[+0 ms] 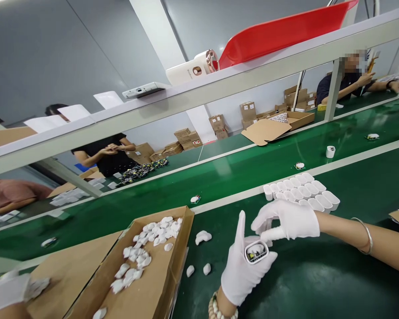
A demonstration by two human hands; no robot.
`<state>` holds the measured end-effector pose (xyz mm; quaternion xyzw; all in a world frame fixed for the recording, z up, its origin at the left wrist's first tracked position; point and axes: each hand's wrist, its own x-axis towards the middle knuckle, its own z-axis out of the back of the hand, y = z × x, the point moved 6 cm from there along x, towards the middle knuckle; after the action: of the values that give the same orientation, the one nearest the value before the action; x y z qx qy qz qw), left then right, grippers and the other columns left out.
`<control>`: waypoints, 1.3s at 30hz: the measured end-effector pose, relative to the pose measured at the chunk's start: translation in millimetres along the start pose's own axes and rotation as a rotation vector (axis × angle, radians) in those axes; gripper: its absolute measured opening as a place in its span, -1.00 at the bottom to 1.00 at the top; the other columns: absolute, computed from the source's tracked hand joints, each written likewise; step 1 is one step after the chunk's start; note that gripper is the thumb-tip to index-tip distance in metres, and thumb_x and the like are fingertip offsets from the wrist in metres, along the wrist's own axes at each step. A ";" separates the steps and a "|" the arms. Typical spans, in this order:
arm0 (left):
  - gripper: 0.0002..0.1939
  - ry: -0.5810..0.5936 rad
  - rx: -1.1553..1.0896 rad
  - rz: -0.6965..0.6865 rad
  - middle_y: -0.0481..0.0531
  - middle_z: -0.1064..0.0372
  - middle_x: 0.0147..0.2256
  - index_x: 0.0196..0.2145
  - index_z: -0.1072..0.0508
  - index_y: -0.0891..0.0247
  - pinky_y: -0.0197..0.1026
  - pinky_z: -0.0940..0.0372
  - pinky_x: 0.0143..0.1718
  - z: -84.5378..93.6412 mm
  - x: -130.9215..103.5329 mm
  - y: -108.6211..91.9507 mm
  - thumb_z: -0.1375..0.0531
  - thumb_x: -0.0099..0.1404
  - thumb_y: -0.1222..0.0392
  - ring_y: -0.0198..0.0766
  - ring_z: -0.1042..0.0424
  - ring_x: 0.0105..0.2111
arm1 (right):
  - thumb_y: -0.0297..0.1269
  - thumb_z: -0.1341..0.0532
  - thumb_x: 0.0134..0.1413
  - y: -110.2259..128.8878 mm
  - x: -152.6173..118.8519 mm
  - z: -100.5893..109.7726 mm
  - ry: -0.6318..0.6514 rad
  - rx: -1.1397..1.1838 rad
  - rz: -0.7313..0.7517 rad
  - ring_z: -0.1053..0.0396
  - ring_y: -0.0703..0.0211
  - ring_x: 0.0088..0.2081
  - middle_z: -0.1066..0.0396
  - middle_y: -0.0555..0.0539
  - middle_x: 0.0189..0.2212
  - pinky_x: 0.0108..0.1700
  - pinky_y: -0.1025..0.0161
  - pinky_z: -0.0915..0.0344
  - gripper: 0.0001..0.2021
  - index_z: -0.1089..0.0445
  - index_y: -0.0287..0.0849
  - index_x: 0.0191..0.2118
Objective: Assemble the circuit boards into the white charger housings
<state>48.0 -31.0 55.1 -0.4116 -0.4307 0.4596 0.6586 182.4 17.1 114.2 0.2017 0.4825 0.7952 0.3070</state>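
Note:
My left hand (241,270), in a white glove, holds a white oval housing (256,252) with its open end facing up. Inside the housing, a white lump and bits of a circuit board show. Gloved in white as well, my right hand (284,220) is just above the housing, its fingers curled together at the rim; whatever they pinch is hidden. Behind my right hand, rows of white housings (297,191) stand on the green table (306,283). Three loose white pieces (203,237) lie left of my left hand.
A cardboard tray (162,270) with several white pieces is at the left. A co-worker's gloved hand (9,292) is at the lower left. Small circuit boards (195,200) and a housing (330,152) lie on the green belt (226,166). People sit beyond the shelf frame (186,99).

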 end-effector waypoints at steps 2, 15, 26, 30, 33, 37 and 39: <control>0.16 0.016 0.024 0.014 0.01 -0.60 -0.33 0.40 0.37 0.29 -0.13 -0.48 -0.14 -1.7 0.0 -0.5 -0.35 0.15 0.05 -0.17 -0.59 -0.31 | -0.14 -0.32 0.02 2.2 -0.8 0.0 0.010 -0.079 0.020 -0.49 0.09 -0.28 -0.54 -0.16 -0.29 -0.19 0.21 -0.44 -0.66 -0.57 -0.29 -0.15; 0.13 0.093 0.032 0.093 0.11 -0.50 0.03 0.40 0.34 0.17 -0.06 -0.40 0.07 -8.7 -0.7 6.7 -0.34 0.12 0.17 -0.12 -0.51 0.00 | -0.17 -0.30 0.11 2.0 6.6 -17.8 -0.084 -0.227 0.136 -0.33 0.26 -0.45 -0.46 -0.03 -0.50 -0.35 0.34 -0.24 -0.78 -0.63 -0.21 -0.35; 0.13 0.154 0.079 0.034 0.20 -0.49 0.04 0.40 0.39 0.27 -0.06 -0.45 0.00 -12.1 0.0 2.8 -0.31 0.15 0.18 -0.09 -0.54 -0.04 | -0.07 -0.41 -0.13 -15.0 8.1 -19.3 0.092 0.070 -0.062 -0.35 0.23 -0.43 -0.49 -0.06 -0.41 -0.42 0.35 -0.27 -0.65 -0.58 -0.27 -0.29; 0.10 0.144 0.163 -0.035 0.18 -0.55 -0.06 0.40 0.38 0.31 -0.09 -0.49 -0.11 -15.8 -0.4 5.5 -0.27 0.14 0.23 -0.06 -0.57 -0.10 | -0.28 -0.36 -0.11 -12.3 6.4 -29.5 0.096 -0.118 -0.144 -0.35 0.24 -0.46 -0.47 -0.03 -0.44 -0.44 0.35 -0.24 -0.76 -0.51 -0.30 -0.28; 0.05 0.105 0.181 -0.046 0.16 -0.57 -0.11 0.40 0.34 0.29 -0.07 -0.49 -0.10 -15.4 -0.6 6.2 -0.26 0.18 0.21 -0.06 -0.58 -0.13 | -0.35 -0.29 -0.05 -4.6 6.2 -32.1 0.073 -0.244 -0.108 -0.34 0.24 -0.45 -0.45 -0.04 -0.44 -0.45 0.37 -0.22 -0.83 -0.48 -0.29 -0.28; 0.11 0.102 0.128 0.001 0.18 -0.53 -0.02 0.40 0.38 0.29 -0.08 -0.48 -0.05 -11.7 0.0 3.9 -0.29 0.15 0.20 -0.07 -0.55 -0.05 | -0.24 -0.32 0.02 -6.4 7.5 -26.0 0.090 -0.125 -0.059 -0.35 0.27 -0.45 -0.46 -0.04 -0.41 -0.43 0.37 -0.25 -0.80 -0.50 -0.26 -0.26; 0.15 0.122 0.117 0.024 0.18 -0.49 0.03 0.40 0.40 0.27 -0.07 -0.44 0.01 -10.8 -0.2 3.6 -0.32 0.13 0.18 -0.08 -0.51 0.01 | -0.16 -0.34 0.01 -12.2 7.6 -23.3 0.141 -0.028 -0.094 -0.35 0.28 -0.47 -0.48 -0.04 -0.40 -0.45 0.38 -0.26 -0.73 -0.50 -0.26 -0.22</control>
<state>57.3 -32.0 48.6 -0.4049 -0.3575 0.4657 0.7010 166.0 11.5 92.9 0.1180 0.5007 0.7988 0.3120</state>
